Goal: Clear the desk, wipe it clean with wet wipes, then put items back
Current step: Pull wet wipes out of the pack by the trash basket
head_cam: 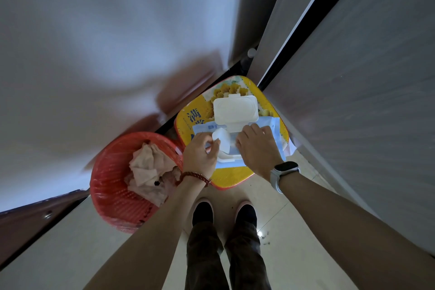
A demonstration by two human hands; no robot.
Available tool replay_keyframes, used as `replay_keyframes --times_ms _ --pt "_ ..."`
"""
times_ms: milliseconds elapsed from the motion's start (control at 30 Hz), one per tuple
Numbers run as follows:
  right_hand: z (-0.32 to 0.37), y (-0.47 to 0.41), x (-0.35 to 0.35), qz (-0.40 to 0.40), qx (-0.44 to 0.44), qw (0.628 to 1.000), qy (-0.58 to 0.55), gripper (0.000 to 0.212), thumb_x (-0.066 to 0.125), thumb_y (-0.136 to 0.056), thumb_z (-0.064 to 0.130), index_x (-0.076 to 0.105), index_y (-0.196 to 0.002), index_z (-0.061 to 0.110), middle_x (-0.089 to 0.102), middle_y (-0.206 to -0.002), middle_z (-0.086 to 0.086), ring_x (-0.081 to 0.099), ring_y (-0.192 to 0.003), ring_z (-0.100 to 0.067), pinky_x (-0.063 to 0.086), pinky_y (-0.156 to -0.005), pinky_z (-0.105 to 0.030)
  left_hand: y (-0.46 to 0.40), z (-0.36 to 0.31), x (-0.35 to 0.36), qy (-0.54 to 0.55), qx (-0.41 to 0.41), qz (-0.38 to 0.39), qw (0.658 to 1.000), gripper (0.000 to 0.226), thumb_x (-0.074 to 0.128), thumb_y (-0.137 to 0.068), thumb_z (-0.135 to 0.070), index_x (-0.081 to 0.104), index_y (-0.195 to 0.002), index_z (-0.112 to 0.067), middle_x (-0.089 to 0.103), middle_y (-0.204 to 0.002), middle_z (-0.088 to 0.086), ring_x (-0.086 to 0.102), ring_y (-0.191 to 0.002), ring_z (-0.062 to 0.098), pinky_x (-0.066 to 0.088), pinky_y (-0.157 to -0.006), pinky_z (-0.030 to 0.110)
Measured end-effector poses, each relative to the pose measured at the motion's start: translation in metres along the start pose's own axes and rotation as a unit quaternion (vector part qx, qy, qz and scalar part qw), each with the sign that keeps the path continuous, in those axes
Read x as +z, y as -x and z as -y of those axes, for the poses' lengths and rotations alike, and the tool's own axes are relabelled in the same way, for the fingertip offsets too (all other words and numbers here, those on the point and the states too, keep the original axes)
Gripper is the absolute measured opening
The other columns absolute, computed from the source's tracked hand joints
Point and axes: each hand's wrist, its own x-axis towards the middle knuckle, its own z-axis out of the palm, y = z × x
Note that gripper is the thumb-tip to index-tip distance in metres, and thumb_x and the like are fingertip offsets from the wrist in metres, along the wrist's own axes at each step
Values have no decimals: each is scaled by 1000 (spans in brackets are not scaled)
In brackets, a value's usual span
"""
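Observation:
A blue and white pack of wet wipes (270, 125) lies on a yellow stool top (188, 122) with a flower print, its white flip lid (235, 109) standing open. My left hand (200, 154) pinches a white wipe (221, 139) that sticks up out of the pack's opening. Flat on the pack's right side rests my right hand (257, 148), pressing it down; a watch sits on that wrist. A bead bracelet circles my left wrist.
A red mesh waste basket (106, 186) with crumpled beige paper (150, 172) stands just left of the stool. Pale walls rise on the left, grey panels (364, 101) on the right. My two feet (223, 214) stand on light floor tiles below the stool.

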Motion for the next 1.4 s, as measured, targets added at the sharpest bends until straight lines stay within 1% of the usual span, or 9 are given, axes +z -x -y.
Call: replay_keyframes --times_ms 267,367,533,767,833,867,933,1067,1400 --pt "4 -8 -5 -25 38 999 -20 28 78 -59 13 50 -57 12 47 -51 -3 47 -48 -19 33 -45 -25 0 -4 -2 -18 -1 5 1000 23 59 -81 -13 56 -68 5 57 -70 15 57 -69 31 50 -60 37" --pt "6 -6 -3 -43 84 991 -91 25 77 -61 9 52 -61 9 51 -55 -5 50 -50 -21 39 -46 -27 0 -6 -3 -19 -7 9 1000 20 61 -82 -9 56 -69 5 57 -72 15 57 -70 30 50 -62 37" --pt "-4 4 0 -73 24 977 -199 24 76 -64 1 60 -79 9 59 -77 -12 57 -66 -29 45 -55 -37 0 -5 -3 -15 -12 11 1000 16 61 -83 -6 57 -72 6 58 -75 15 60 -74 33 53 -65 38" --pt "-7 7 13 -81 -9 988 -132 13 74 -70 5 62 -73 9 63 -75 -6 58 -67 -27 44 -58 -33 -1 -2 -4 -11 -28 20 999 25 57 -80 -19 57 -71 4 62 -77 17 60 -76 31 54 -70 44" --pt "-7 5 12 -84 -11 989 -121 11 64 -79 12 60 -69 10 61 -72 -6 57 -65 -26 42 -56 -33 -1 -3 -3 -10 -32 23 999 19 61 -83 -11 58 -73 5 59 -75 11 58 -74 27 54 -69 26" --pt "-8 4 12 -81 -17 990 -115 13 65 -79 14 60 -69 9 60 -71 -6 56 -64 -26 42 -54 -33 -1 -4 -4 -11 -32 21 999 17 61 -83 -9 59 -73 5 57 -75 9 56 -73 23 49 -64 13" --pt "-10 1 10 -61 -37 993 -98 16 76 -70 10 60 -67 8 60 -69 -7 55 -62 -27 43 -52 -34 -1 -4 -3 -11 -31 19 999 17 61 -83 -7 59 -73 6 59 -76 10 54 -74 18 43 -61 4" --pt "-10 -1 1 -38 -69 994 -69 23 81 -57 4 60 -65 9 56 -63 -6 53 -59 -27 45 -53 -34 0 -3 -2 -5 -31 12 999 16 60 -83 -6 59 -73 7 60 -78 14 54 -74 17 42 -60 -1" --pt "-15 -6 -6 -29 -113 992 -43 24 80 -57 5 57 -62 9 53 -60 -6 51 -55 -25 40 -49 -32 0 -3 -2 -13 -31 9 999 16 60 -83 -7 59 -74 7 62 -81 17 54 -75 17 40 -60 -2"
